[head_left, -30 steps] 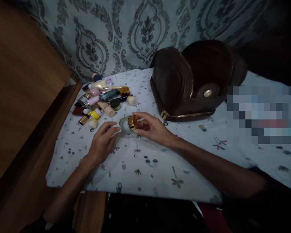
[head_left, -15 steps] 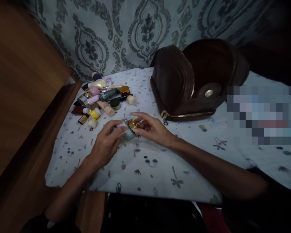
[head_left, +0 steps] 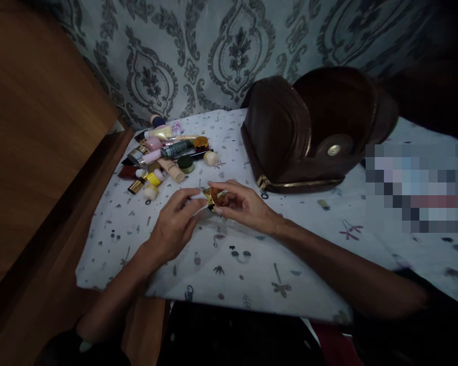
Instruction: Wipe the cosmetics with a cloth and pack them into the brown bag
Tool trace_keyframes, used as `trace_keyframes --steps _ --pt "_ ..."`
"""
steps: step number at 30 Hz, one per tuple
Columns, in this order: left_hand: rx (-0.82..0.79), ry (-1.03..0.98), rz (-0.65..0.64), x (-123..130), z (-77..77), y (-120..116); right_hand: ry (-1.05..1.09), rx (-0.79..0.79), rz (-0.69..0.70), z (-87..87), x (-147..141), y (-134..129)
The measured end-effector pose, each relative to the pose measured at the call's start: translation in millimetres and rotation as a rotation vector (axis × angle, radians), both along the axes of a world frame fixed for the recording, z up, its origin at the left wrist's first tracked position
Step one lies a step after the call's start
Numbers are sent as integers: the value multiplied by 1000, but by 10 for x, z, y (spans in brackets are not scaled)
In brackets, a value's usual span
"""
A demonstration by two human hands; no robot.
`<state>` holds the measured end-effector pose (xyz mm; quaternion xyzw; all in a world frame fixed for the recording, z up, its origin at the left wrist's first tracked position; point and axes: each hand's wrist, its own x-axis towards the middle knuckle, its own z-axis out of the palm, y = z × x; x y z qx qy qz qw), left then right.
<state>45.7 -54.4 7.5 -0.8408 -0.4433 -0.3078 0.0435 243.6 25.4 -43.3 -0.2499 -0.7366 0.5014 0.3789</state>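
Observation:
My right hand (head_left: 242, 203) has its fingers closed round a small shiny gold-coloured cosmetic jar (head_left: 211, 198), held just above the cloth. My left hand (head_left: 179, 216) is closed on a white wipe (head_left: 198, 196), which lies against the near side of the jar. The fingers hide much of both things, so the jar's shape shows only in part. Behind my left hand lie a cream-coloured rounded bottle cap (head_left: 150, 191) and a dark green lidded jar (head_left: 185, 163).
A heap of cosmetics, with a beige tube (head_left: 172, 170) and a dark green tube (head_left: 177, 148), lies at the back left. On the right stands an unzipped brown leather bag (head_left: 278, 137). A printed cloth (head_left: 248, 274) covers the surface; a wooden cabinet (head_left: 41, 101) borders the left.
The gold-coloured jar has turned in my right hand and shows a different side. Both hands stay close together. The whole view has shifted slightly.

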Motion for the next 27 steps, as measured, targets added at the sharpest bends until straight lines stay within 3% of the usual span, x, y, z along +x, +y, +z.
trace_keyframes --steps 4,13,22,27 --pt "18 41 1 27 -28 -4 -8 -4 -58 -16 -7 8" --pt "-92 -55 79 -235 -100 -44 -70 112 -139 9 -21 15" --pt "-2 4 -5 -12 -81 -25 -100 193 -107 21 9 8" --pt "-25 9 18 -116 -143 2 -111 148 -142 13 5 18"
